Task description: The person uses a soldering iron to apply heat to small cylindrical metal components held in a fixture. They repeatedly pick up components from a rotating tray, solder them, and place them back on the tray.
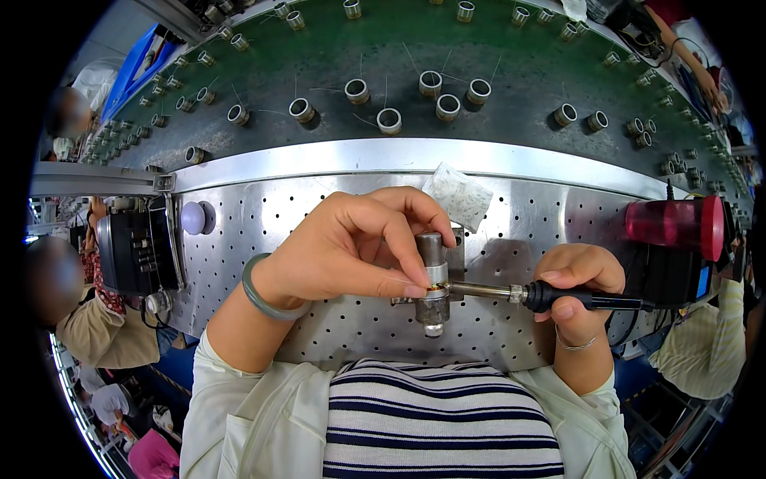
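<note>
In front of my chest a metal cylinder (432, 249) stands out of a small metal fixture (433, 311) on the perforated plate. A pale silvery ring (437, 274) sits round it, with a coppery bit at its lower edge. My left hand (351, 239) comes from the left, thumb and index finger closed against that spot; what they pinch is too small to make out. My right hand (581, 279) grips a soldering iron (562, 298) by its black handle. The iron lies level, its metal shaft (483, 290) pointing left and its tip at the ring's coppery bit.
Beyond the metal rail (383, 156) runs a green belt (263, 72) with many metal rings, some trailing thin wires. A white packet (459, 195) lies behind the fixture. A lilac knob (193, 217) and a black device (136, 247) stand left, a red container (674, 225) right. People sit at both sides.
</note>
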{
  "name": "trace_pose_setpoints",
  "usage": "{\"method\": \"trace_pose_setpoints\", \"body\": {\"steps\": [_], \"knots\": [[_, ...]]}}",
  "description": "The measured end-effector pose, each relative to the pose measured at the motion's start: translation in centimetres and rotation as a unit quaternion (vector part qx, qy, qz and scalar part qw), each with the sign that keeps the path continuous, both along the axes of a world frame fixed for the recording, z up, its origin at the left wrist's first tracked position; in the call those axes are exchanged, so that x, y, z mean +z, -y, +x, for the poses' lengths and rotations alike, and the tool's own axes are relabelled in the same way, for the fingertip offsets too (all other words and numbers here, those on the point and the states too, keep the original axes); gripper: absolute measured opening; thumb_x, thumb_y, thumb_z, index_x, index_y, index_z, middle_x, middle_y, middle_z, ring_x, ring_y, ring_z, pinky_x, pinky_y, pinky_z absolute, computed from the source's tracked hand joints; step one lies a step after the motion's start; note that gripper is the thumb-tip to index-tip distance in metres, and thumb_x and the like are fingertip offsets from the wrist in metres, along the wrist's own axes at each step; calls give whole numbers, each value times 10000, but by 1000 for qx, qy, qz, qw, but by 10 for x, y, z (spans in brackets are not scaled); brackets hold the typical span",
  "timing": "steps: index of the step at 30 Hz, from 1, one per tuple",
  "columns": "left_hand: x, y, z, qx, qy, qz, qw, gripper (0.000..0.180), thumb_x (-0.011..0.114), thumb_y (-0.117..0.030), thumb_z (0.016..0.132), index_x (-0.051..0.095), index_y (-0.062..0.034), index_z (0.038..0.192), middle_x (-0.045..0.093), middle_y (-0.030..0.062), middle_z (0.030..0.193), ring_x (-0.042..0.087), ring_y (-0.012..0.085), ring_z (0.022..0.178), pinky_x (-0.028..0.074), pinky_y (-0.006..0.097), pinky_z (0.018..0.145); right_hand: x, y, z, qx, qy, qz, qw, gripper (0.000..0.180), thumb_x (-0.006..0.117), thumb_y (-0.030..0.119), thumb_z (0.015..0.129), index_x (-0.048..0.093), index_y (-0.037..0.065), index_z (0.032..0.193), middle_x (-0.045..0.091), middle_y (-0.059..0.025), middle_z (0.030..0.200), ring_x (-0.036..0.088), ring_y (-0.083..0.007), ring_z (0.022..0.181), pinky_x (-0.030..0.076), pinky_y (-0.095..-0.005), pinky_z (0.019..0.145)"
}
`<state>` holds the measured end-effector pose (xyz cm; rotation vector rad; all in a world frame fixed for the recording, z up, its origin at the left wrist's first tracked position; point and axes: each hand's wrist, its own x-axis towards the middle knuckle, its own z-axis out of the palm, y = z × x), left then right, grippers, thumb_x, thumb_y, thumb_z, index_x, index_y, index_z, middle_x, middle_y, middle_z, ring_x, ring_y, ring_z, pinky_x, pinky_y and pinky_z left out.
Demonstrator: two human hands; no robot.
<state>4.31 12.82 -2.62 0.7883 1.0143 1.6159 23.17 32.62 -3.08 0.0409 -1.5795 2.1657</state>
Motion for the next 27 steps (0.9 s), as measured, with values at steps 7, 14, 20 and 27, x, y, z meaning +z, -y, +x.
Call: {"method": "trace_pose_setpoints", "body": {"steps": [7,14,20,27], "knots": [[0,0,-1,-5,-1,-2,1000,135,791,28,663,712,-42,746,578,201,1093,572,258,1040,412,366,980,-1,-1,-1,-1,3,15,1000,209,749,-19,695,639,-58,868,626,-115,674,581,-171,541,437,-262,507],[14,-2,0,-11,81,-88,993,447,713,32,744,590,44,1173,616,200,1091,606,194,986,504,238,787,0,-3,0,-5,6,54,999,206,760,-9,683,646,-48,851,629,-118,675,570,-173,529,426,-265,503],[15,-3,-2,-37,79,-100,991,583,707,9,766,481,80,1298,634,191,1049,618,140,914,507,183,704,1,-3,-1,-3,4,57,998,211,758,-12,666,647,-46,843,622,-113,667,563,-179,522,428,-269,501],[21,-6,0,-41,92,-132,986,680,766,-18,717,461,78,1317,631,171,1037,603,132,923,502,184,697,1,-7,1,-9,-15,73,997,185,733,13,718,625,-52,853,621,-120,675,573,-172,524,431,-259,491]]}}
